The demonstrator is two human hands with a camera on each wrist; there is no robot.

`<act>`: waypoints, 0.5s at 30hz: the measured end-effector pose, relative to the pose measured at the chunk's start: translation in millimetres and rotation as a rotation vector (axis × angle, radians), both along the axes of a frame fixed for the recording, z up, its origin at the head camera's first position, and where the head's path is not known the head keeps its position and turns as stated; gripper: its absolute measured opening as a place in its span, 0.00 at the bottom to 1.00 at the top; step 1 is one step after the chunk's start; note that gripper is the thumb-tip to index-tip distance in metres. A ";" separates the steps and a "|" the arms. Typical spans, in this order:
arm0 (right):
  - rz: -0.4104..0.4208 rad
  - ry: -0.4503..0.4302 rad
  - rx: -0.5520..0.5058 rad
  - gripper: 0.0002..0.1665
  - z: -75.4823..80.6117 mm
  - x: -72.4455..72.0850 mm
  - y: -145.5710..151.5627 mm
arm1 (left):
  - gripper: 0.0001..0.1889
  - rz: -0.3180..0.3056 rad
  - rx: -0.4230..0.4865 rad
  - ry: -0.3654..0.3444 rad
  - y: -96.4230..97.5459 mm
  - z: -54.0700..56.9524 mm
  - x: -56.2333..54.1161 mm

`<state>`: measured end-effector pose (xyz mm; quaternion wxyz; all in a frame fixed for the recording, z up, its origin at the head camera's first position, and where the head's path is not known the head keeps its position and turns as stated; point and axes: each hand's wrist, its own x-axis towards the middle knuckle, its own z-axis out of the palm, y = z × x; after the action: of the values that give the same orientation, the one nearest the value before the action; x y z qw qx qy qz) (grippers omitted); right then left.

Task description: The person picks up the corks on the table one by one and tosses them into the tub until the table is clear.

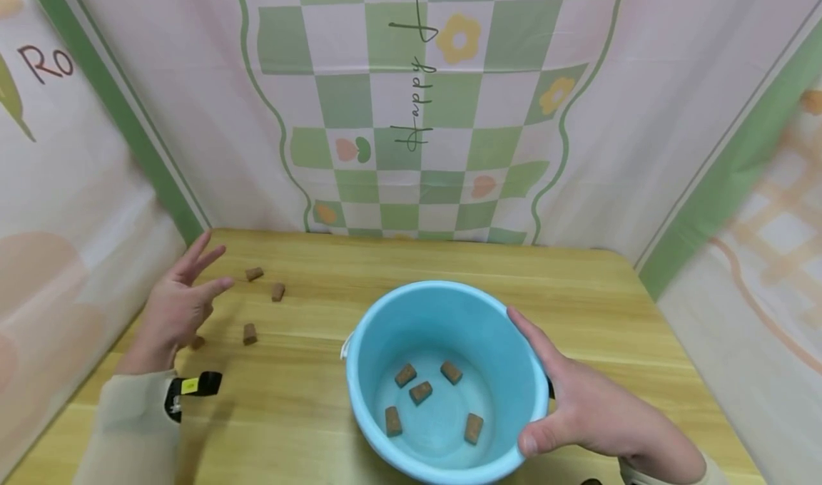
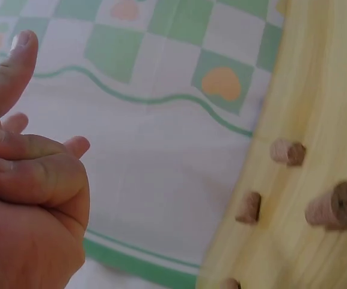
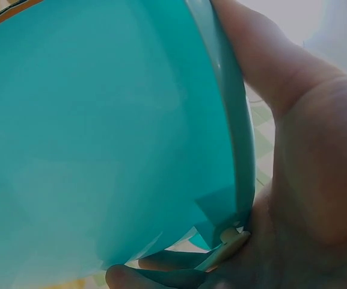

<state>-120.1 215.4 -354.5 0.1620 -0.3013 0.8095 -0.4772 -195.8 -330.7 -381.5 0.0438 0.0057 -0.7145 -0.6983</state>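
Observation:
A light blue bucket (image 1: pixel 367 328) stands on the table, with several brown corks (image 1: pixel 420 392) lying on its bottom. My right hand (image 1: pixel 578 399) grips the bucket's right rim, fingers along the outside; the right wrist view shows this hand (image 3: pixel 317 150) against the blue wall. Over the table's left side is my left hand (image 1: pixel 176 307), nothing visible in its fingers. Some of its fingers stretch out while two bend toward the palm in the left wrist view. Several loose corks (image 1: pixel 249 334) lie beside and below that hand; one tapered cork (image 2: pixel 335 206) shows close up.
The wooden table (image 1: pixel 289 406) ends at a hanging cloth (image 1: pixel 398 100) with green checks behind it. More printed cloth (image 1: pixel 58 207) closes in the left side, and another cloth (image 1: pixel 764 278) the right. A white handle joint (image 1: pixel 345 346) sits on the bucket's left rim.

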 end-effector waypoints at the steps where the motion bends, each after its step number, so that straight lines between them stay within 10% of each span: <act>1: -0.002 -0.006 -0.002 0.78 0.2 0.2 -0.2 | 0.43 0.007 0.016 -0.008 -4.2 -1.7 -1.6; 15: 0.013 0.059 0.012 0.77 -2.7 -1.4 1.6 | 0.40 0.092 -0.031 -0.145 -56.9 -32.6 0.6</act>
<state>-121.5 217.0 -357.2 0.1431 -0.3195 0.8147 -0.4623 -195.2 -387.7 -414.1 0.0238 0.0883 -0.7255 -0.6821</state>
